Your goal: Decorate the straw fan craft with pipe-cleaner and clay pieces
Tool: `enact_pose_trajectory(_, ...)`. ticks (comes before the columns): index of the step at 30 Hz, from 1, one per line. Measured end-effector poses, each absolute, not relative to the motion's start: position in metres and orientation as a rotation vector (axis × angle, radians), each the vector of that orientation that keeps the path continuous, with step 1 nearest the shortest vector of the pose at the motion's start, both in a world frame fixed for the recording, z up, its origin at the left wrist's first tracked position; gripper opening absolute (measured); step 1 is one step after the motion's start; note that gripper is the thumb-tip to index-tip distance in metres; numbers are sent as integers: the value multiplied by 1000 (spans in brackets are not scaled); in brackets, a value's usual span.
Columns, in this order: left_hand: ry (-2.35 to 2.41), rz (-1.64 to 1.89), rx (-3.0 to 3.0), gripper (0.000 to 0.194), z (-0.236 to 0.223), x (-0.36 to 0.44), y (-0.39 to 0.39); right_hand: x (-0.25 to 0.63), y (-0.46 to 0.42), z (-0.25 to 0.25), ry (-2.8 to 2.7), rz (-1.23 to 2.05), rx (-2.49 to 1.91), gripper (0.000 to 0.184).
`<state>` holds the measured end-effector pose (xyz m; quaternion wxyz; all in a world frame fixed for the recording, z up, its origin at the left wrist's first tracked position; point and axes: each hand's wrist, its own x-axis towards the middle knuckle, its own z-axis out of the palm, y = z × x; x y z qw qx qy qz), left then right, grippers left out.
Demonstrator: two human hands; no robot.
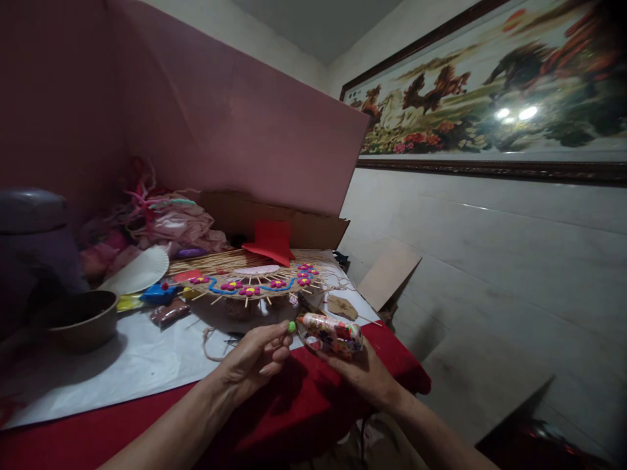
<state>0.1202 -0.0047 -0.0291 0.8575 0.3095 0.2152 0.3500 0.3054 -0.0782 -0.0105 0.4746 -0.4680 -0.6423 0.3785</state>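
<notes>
My left hand [262, 349] pinches a small bright green ball [292, 326] between thumb and fingertip, over the table's front part. Just right of it, my right hand [360, 369] is wrapped round a flower-patterned glue gun [333, 331]. The gun's orange-red tip points left, towards the green ball; whether they touch I cannot tell. Behind both hands lies a curved, fan-like piece [249, 289] with pink flowers, yellow centres, a blue wavy line and thin sticks poking out. A flat brown piece [341, 307] rests beyond the glue gun.
A dark pot [83, 320] and a white paper plate [142, 271] stand at the left, near blue [160, 293] and brown packets [170, 313]. Red paper [271, 240] lies over a bundle of sticks. Farther back are heaped pink cloth [181, 225] and a pink board [235, 117].
</notes>
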Motion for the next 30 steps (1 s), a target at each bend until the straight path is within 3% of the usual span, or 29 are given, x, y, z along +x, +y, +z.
enact_pose_trajectory(30,435,727,642,16,-28,119,-5,308,-78,-22,-1647,798,-1253,20)
